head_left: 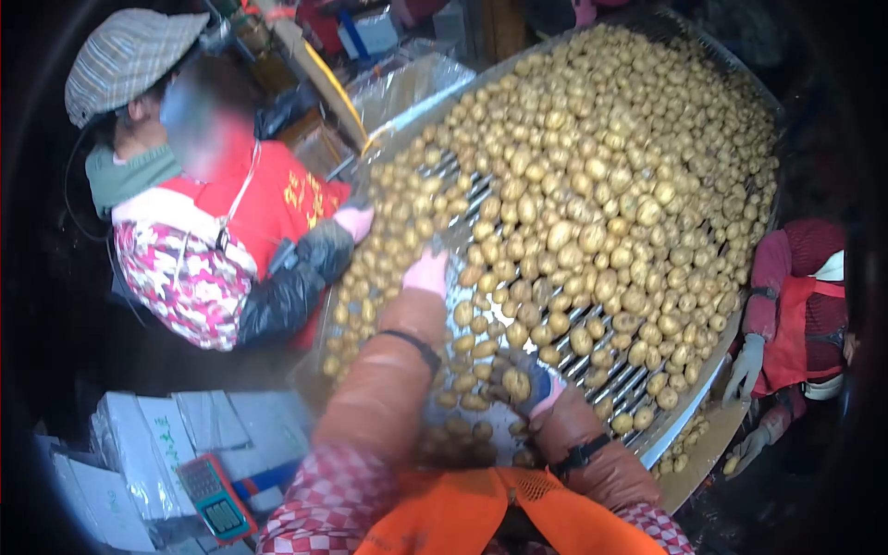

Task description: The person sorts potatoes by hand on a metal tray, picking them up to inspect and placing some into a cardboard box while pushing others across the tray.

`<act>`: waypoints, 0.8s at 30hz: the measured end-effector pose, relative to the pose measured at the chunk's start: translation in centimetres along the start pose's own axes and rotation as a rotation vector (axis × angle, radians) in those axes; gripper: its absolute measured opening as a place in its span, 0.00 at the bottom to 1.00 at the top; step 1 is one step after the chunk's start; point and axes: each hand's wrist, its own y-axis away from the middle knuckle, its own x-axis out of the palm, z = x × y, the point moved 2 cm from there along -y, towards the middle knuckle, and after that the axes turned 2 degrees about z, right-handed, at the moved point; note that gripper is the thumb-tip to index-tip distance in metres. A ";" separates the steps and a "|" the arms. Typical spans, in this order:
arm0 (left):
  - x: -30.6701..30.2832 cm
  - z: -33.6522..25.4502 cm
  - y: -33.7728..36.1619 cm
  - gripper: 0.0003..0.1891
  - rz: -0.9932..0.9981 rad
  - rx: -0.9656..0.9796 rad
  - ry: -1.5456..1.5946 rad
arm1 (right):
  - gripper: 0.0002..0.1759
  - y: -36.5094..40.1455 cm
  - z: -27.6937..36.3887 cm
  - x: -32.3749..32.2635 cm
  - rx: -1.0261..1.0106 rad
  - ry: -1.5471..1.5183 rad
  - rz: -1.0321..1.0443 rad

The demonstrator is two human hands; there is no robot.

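Potatoes [592, 185] cover a large sorting table with a metal roller bed [601, 370]. My left hand [427, 270], in a pink glove with grey fingertips, reaches forward onto the bare metal sheet among the potatoes. Its fingers look stretched out, and I see nothing held in them. Lower and to the right, my right hand [541, 393] wears a dark blue and pink glove. Its fingers curl round a potato [516, 383] over the near end of the table. Several loose potatoes [467, 381] lie on the metal between my two arms.
A co-worker [250, 213] in a checked cap stands at the left edge, a pink-gloved hand on the potatoes. Another person [800, 314] stands at the right beside a cardboard box [708, 453] with potatoes. White cartons [139, 444] and a red-framed scale display [218, 499] sit lower left.
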 end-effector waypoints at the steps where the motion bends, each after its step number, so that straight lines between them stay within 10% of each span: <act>1: -0.1 -0.5 1.0 0.26 -0.035 -0.037 0.038 | 0.30 1.0 0.5 0.5 0.016 0.200 -0.005; 7: -5.0 -4.0 11.9 0.23 0.212 -0.268 0.819 | 0.37 3.4 1.8 2.8 0.195 -0.482 -0.166; 8: 1.4 -2.3 13.0 0.23 0.220 0.052 0.713 | 0.39 4.4 3.2 4.6 0.169 -0.519 -0.206; 11: 5.8 -2.4 19.1 0.20 0.261 0.216 0.750 | 0.40 5.8 5.3 6.9 0.130 -0.516 -0.224; 13: 4.6 -1.6 19.5 0.19 0.135 -0.011 0.856 | 0.36 7.1 3.6 5.6 0.045 -0.456 -0.187; 15: 0.9 0.9 21.9 0.27 -0.184 0.063 0.145 | 0.32 9.8 1.9 4.1 0.039 -0.463 -0.278; 18: 5.8 7.2 23.7 0.38 -0.130 0.071 0.006 | 0.24 16.1 -0.2 -1.8 -0.138 -0.404 -0.429; 21: 8.7 7.9 30.3 0.42 0.064 0.122 -0.180 | 0.18 26.4 -2.8 -8.8 -0.343 0.059 -0.756; 24: 7.8 7.0 35.7 0.41 0.260 -0.019 -0.123 | 0.24 34.5 -4.9 -10.7 -0.033 0.890 -1.432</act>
